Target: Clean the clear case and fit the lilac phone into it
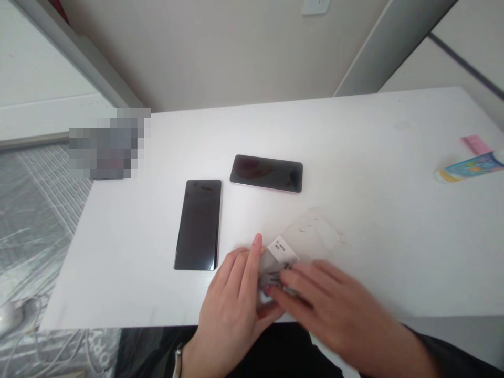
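Observation:
My left hand [236,294] holds a small packet [282,249] with a white label and dark print at the table's front edge. Its thumb lies beneath the packet and its fingers run along the left side. My right hand [323,299] is closed at the packet's near right part, its fingertips on a grey and dark patch; motion smears it. Just beyond the packet lies a clear plastic piece [315,231], thin and hard to make out; whether it joins the packet, I cannot tell. Two dark-screened phones are nearby: one upright [199,224] left of my hands, another sideways [266,174] farther back.
The white table [374,157] stands against a wall with a socket [316,6]. At the right lie a colourful tube [470,167] and a pink piece [475,144]. A pixelated object [114,147] sits at the back left corner. Cables [59,352] lie on the floor.

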The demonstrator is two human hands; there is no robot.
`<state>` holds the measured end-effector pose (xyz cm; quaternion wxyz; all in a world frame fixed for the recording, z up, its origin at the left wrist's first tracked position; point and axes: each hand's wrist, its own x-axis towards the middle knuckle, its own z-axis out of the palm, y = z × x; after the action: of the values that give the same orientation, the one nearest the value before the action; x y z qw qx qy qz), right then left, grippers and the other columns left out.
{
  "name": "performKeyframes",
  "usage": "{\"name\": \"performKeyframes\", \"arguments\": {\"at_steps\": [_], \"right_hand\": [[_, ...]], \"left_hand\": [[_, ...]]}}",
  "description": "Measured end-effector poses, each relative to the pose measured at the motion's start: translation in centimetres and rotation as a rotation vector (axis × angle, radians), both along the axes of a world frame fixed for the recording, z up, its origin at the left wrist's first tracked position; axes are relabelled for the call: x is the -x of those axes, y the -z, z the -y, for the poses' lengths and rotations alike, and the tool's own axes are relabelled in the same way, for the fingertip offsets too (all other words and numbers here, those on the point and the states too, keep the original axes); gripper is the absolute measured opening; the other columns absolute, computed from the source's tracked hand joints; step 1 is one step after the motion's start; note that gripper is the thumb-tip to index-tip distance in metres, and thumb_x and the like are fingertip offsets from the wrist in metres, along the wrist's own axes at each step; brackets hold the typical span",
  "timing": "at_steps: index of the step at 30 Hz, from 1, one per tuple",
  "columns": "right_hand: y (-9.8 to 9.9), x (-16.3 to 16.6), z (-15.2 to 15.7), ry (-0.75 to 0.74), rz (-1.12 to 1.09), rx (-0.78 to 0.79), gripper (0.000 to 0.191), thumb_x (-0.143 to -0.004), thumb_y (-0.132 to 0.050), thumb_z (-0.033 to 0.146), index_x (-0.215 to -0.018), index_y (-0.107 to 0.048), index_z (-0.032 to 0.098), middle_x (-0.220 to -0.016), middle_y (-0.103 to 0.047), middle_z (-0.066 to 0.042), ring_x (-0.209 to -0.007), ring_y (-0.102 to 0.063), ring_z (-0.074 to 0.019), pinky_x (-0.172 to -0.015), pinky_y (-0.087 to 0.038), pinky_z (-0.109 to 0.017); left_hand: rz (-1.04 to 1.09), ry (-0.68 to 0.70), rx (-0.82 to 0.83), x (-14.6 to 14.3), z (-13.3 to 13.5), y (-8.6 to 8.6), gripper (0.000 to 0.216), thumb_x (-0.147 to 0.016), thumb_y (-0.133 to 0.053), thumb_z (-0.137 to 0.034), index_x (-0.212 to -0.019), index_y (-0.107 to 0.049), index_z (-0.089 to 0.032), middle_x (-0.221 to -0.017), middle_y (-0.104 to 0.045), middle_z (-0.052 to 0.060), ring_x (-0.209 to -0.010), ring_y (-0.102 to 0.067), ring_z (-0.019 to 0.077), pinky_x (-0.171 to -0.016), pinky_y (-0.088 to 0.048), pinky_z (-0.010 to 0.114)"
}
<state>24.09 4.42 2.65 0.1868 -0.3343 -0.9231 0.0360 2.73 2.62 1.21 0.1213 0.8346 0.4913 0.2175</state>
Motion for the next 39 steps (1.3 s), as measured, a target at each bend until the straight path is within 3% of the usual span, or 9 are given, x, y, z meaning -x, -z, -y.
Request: {"name": "performKeyframes", "arguments": {"at_steps": [7,11,15,19,23,28,32,36,39], "right_hand": [[-0.3,-2.1,0.2,-0.031,-0.019,-0.005,0.041,-0.111,-0.028,0.009,-0.115,-0.068,0.018,-0.098,-0.071,-0.004,-0.093,-0.063,-0.0197,-0.088,-0.049,-0.033],[-0.1,-3.6,0.5,0.184,0.118,-0.158,0.036,-0.105,-0.038,0.004,-0.121,-0.067,0.016,-0.097,-0.070,-0.010,-0.086,-0.062,-0.0244,-0.078,-0.050,-0.038],[0.0,-4.0,1.1,0.021,0.040,-0.003,0.040,-0.105,-0.033,0.004,-0.121,-0.067,0.017,-0.103,-0.072,-0.005,-0.095,-0.064,-0.0201,-0.088,-0.051,-0.036],[0.2,-3.5,0.8,0.281,0.212,-0.191,0.041,-0.098,-0.038,-0.001,-0.127,-0.065,0.010,-0.098,-0.068,-0.014,-0.085,-0.060,-0.0267,-0.073,-0.049,-0.041],[0.3,-1.3,0.7,0.034,-0.011,-0.018,0.037,-0.108,-0.033,0.011,-0.120,-0.068,0.013,-0.101,-0.069,-0.007,-0.094,-0.061,-0.0222,-0.086,-0.050,-0.036],[0.2,0.0,-0.7,0.291,0.086,-0.112,0.043,-0.102,-0.032,0.005,-0.128,-0.066,0.010,-0.101,-0.066,-0.015,-0.086,-0.056,-0.0273,-0.074,-0.047,-0.041],[0.1,0.5,-0.9,0.060,-0.014,0.020,0.039,-0.098,-0.039,0.005,-0.127,-0.066,0.010,-0.101,-0.069,-0.010,-0.091,-0.059,-0.0228,-0.083,-0.051,-0.036],[0.2,-0.5,-1.0,0.312,0.117,-0.087,0.044,-0.095,-0.038,0.001,-0.128,-0.065,0.011,-0.102,-0.069,-0.013,-0.085,-0.056,-0.0265,-0.073,-0.048,-0.040],[0.3,-1.2,-0.6,0.178,0.057,-0.026,0.042,-0.096,-0.039,0.003,-0.130,-0.064,0.008,-0.103,-0.069,-0.011,-0.087,-0.057,-0.0251,-0.077,-0.050,-0.039]], "left_hand": [[-0.015,0.001,0.015,-0.1,0.0,-0.1,0.084,-0.107,-0.042,-0.056,-0.167,-0.006,-0.011,-0.121,-0.072,0.015,-0.111,-0.069,0.0282,-0.096,-0.061,0.040],[-0.011,-0.008,-0.018,0.0,0.0,0.1,0.091,-0.102,-0.050,-0.062,-0.167,-0.010,-0.011,-0.119,-0.072,0.014,-0.110,-0.069,0.0287,-0.093,-0.062,0.039],[-0.007,-0.002,-0.042,0.0,-0.1,0.4,0.087,-0.104,-0.049,-0.058,-0.167,-0.013,-0.009,-0.119,-0.072,0.016,-0.108,-0.069,0.0292,-0.092,-0.063,0.042],[-0.001,-0.005,-0.060,-0.1,-0.2,0.5,0.093,-0.101,-0.051,-0.063,-0.167,-0.012,-0.010,-0.117,-0.073,0.015,-0.106,-0.070,0.0297,-0.089,-0.064,0.041],[-0.028,-0.004,-0.055,-0.1,-0.1,0.3,0.087,-0.105,-0.044,-0.059,-0.168,-0.007,-0.012,-0.121,-0.072,0.015,-0.108,-0.071,0.0297,-0.091,-0.064,0.042],[-0.036,-0.008,0.000,-0.1,0.0,0.0,0.092,-0.102,-0.052,-0.058,-0.168,-0.005,-0.014,-0.121,-0.071,0.015,-0.112,-0.070,0.0301,-0.095,-0.063,0.042],[-0.031,-0.012,-0.026,0.0,0.1,0.1,0.085,-0.105,-0.048,-0.054,-0.167,-0.009,-0.011,-0.121,-0.070,0.018,-0.110,-0.069,0.0306,-0.093,-0.064,0.043],[-0.024,-0.025,0.001,0.1,0.1,0.2,0.092,-0.101,-0.053,-0.059,-0.167,-0.009,-0.013,-0.120,-0.070,0.016,-0.110,-0.069,0.0298,-0.094,-0.064,0.043],[-0.020,-0.007,-0.026,0.1,0.1,0.3,0.084,-0.103,-0.050,-0.057,-0.166,-0.017,-0.012,-0.118,-0.069,0.016,-0.108,-0.068,0.0303,-0.091,-0.064,0.043]]}}
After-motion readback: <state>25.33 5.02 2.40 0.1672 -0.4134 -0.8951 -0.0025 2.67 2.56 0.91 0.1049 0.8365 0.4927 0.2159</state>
